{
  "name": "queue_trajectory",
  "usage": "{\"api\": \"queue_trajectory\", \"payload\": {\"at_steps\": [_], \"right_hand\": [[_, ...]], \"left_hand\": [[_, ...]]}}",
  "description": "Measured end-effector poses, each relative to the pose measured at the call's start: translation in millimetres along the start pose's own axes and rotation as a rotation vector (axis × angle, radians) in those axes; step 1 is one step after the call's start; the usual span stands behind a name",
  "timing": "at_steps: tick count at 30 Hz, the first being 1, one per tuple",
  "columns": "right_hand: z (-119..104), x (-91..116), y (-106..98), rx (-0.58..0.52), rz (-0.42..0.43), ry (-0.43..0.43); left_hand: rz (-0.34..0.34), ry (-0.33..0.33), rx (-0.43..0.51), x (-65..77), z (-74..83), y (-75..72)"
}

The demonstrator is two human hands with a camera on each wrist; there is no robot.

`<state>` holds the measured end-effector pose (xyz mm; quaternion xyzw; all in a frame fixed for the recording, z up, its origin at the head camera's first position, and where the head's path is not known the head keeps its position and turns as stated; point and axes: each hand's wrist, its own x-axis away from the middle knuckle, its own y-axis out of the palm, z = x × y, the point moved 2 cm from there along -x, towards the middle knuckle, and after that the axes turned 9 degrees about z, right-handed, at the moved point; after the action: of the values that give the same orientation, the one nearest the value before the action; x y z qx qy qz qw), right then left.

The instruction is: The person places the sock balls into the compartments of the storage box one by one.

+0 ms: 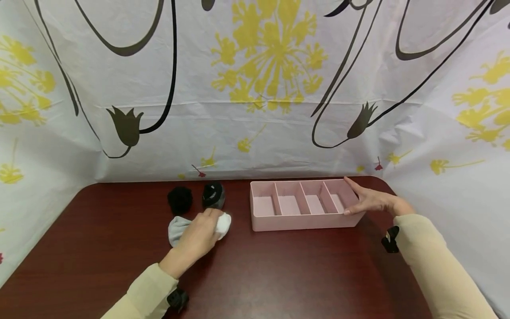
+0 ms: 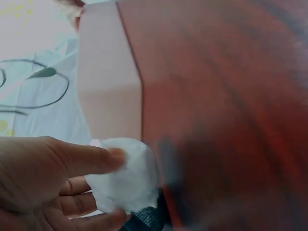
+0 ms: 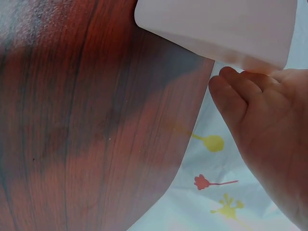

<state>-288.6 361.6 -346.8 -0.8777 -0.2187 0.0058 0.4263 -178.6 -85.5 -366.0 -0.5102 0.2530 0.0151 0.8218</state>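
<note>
My left hand (image 1: 200, 235) pinches a white rolled sock (image 1: 223, 225) between thumb and fingers, low over the table. Partly behind that hand lies a light grey rolled sock (image 1: 177, 229). Farther back are a fuzzy black balled sock (image 1: 180, 200) and a dark grey and black rolled sock (image 1: 213, 195). A pink divided box (image 1: 304, 221) stands to the right, its several compartments holding nothing. My right hand (image 1: 372, 200) grips the box's right end, thumb at the front rim and a finger at the back corner. In the left wrist view, the white sock (image 2: 126, 175) shows under the thumb.
The dark red-brown wooden table (image 1: 279, 274) has rounded back corners. Behind it and at both sides hangs a white sheet (image 1: 239, 146) with yellow flowers and dark stems. Each sleeve has a black wrist device (image 1: 177, 299) at its cuff.
</note>
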Motion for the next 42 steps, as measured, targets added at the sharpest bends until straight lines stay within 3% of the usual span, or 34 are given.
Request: {"api": "queue_trajectory", "payload": {"at_steps": [8, 13, 19, 27, 37, 42], "right_hand": [[5.1, 0.3, -0.1, -0.015, 0.020, -0.018], [6.8, -1.6, 2.7, -0.014, 0.031, -0.033], [5.5, -1.2, 4.5, 0.009, 0.052, -0.036], [6.2, -0.5, 3.5, -0.010, 0.048, -0.038], [8.7, -0.6, 4.0, -0.037, 0.048, -0.035], [9.6, -0.3, 3.9, -0.048, 0.044, -0.028]], "left_hand": [[0.107, -0.079, 0.213, -29.8, 6.0, -2.6], [0.181, -0.079, 0.280, -49.2, 17.9, 3.1], [0.171, -0.049, 0.307, -67.9, 32.8, 13.5], [0.088, -0.033, 0.229, -86.1, 45.7, 26.5], [0.040, 0.120, 0.024, -91.2, 59.1, 41.9], [0.025, 0.164, -0.034, -90.9, 64.3, 46.4]]}}
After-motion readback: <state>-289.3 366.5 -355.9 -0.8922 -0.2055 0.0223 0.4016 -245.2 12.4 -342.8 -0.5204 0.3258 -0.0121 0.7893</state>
